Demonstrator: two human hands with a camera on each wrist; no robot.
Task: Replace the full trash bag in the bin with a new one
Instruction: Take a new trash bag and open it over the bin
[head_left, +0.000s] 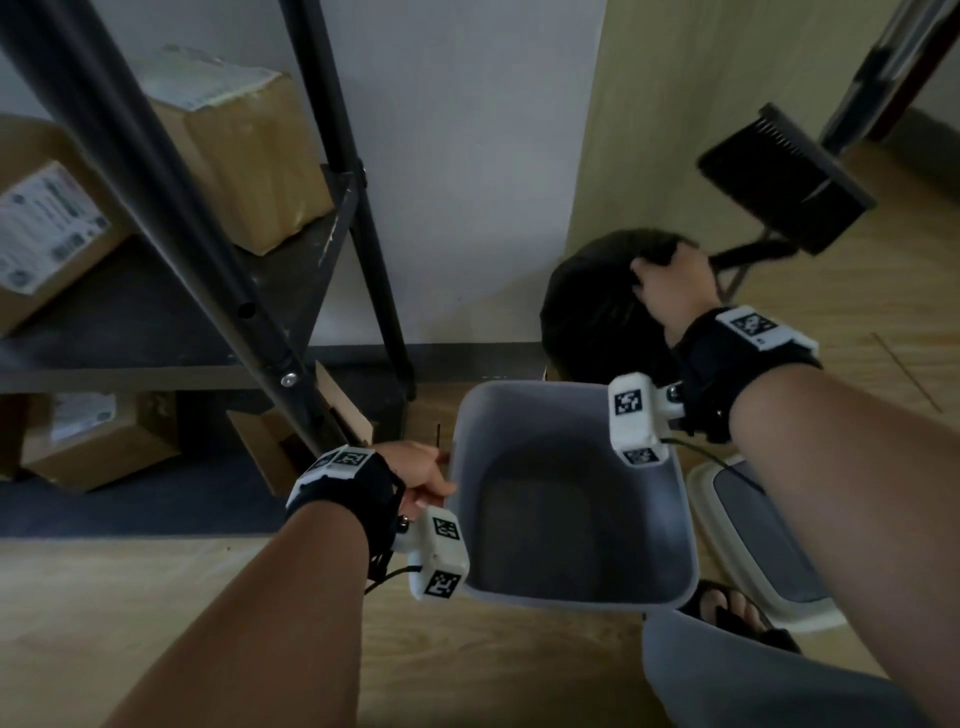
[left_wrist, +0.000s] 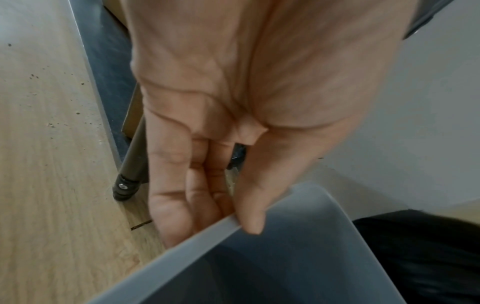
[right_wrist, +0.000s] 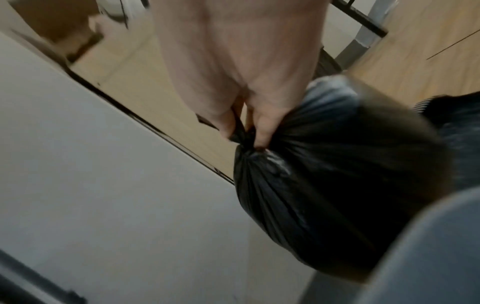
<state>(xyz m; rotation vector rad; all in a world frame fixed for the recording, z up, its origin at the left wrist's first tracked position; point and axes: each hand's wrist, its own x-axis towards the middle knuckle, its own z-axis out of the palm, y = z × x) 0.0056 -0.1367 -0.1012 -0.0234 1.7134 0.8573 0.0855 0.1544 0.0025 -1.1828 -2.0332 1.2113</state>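
The grey plastic bin (head_left: 670, 525) stands on the wood floor with nothing inside it. My left hand (head_left: 428, 480) holds its left rim. In the left wrist view the left hand (left_wrist: 221, 222) pinches the bin's rim (left_wrist: 197, 242), thumb inside and fingers outside. Behind the bin, the full black trash bag (head_left: 592, 317) hangs outside it by the wall. My right hand (head_left: 670, 283) grips the bag at its top. The right wrist view shows that right hand (right_wrist: 244, 133) clenched around the tied neck of the black bag (right_wrist: 324, 185).
A black metal shelf (head_left: 156, 332) with cardboard boxes (head_left: 244, 156) stands at left. A black dustpan (head_left: 779, 192) leans at upper right. The bin's white-and-grey lid (head_left: 727, 561) lies on the floor to the right, beside a sandalled foot (head_left: 732, 608).
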